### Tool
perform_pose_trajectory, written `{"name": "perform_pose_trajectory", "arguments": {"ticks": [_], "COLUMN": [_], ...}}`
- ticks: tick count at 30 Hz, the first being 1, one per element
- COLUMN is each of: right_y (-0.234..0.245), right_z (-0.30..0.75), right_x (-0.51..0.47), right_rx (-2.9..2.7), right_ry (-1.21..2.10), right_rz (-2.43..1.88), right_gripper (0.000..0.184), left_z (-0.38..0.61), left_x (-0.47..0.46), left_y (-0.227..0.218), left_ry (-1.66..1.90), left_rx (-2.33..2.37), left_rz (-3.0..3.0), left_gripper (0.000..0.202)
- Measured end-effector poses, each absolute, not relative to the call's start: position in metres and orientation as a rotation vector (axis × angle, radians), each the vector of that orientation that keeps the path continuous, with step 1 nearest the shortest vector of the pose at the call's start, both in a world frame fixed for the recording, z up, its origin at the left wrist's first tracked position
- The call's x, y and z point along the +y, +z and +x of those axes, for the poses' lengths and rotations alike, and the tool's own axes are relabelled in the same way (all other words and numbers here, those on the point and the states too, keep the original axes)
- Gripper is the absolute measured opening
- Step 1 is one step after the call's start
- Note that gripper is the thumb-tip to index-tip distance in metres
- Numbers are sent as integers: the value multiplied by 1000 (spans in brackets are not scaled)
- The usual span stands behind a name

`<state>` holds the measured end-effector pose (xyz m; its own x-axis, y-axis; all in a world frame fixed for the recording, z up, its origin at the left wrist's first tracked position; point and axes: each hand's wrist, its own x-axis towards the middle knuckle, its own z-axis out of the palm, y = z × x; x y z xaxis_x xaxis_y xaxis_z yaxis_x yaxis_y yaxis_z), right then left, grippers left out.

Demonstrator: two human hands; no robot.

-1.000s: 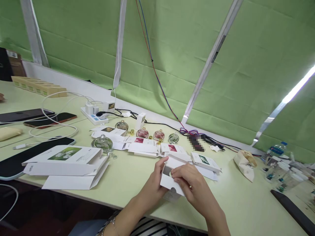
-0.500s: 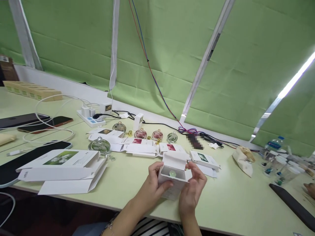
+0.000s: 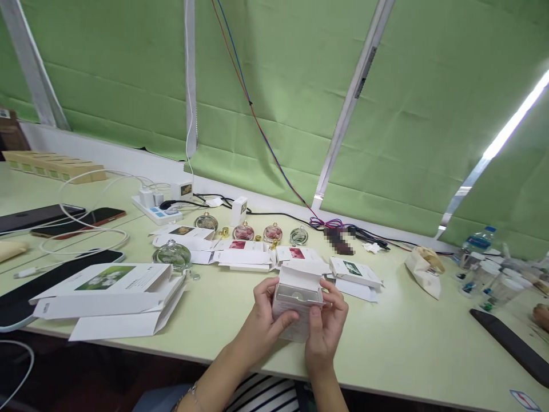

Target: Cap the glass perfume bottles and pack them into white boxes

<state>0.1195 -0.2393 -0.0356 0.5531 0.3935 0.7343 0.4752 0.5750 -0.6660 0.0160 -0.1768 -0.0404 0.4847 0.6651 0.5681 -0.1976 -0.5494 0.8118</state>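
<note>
Both my hands hold a small white carton [image 3: 295, 303] upright above the front of the pale green table [image 3: 412, 349]. My left hand [image 3: 263, 315] wraps its left side, thumb across the front. On the right side my right hand [image 3: 328, 323] grips it, thumb on the front face. The carton's top flap stands open and something small and round shows inside. Behind it lie flat white cartons [image 3: 240, 254] and several round glass bottles [image 3: 272, 233].
Large flattened white boxes [image 3: 107, 292] lie at the left, with a glass bottle [image 3: 171, 254], phones [image 3: 79, 217], a white cable and a power strip [image 3: 156, 209] beyond. A crumpled bag [image 3: 422, 269], water bottle [image 3: 476, 243], jars and a dark bar [image 3: 510, 346] sit right.
The carton went from tilted, with my right fingers at its opening, to upright and held by both hands. The top flap is lower than half a second ago.
</note>
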Motion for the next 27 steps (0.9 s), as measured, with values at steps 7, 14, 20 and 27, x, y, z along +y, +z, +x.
{"name": "perform_pose_trajectory", "arguments": {"ticks": [7,14,20,27], "right_y": [-33,-34,-37,-32], "right_z": [119,121,121,120], "right_x": [-241,-241,-241,-242], "right_rx": [-1047,-1059,-1146,-1105], "right_ry": [-59,-66,-175,-165], "right_rz": [-993,-1009,-1113,-1077], "right_gripper": [13,16,31,12], "left_z": [16,16,12,18], "left_x": [-176,-177,-172,-172], "left_y": [-41,-41,-37,-35], "left_ry": [1182,1190,1299,1573], "left_rx": [385,421,365,321], "left_rz": [1845,1821,2074,1888], "left_gripper": [51,54,42,21]}}
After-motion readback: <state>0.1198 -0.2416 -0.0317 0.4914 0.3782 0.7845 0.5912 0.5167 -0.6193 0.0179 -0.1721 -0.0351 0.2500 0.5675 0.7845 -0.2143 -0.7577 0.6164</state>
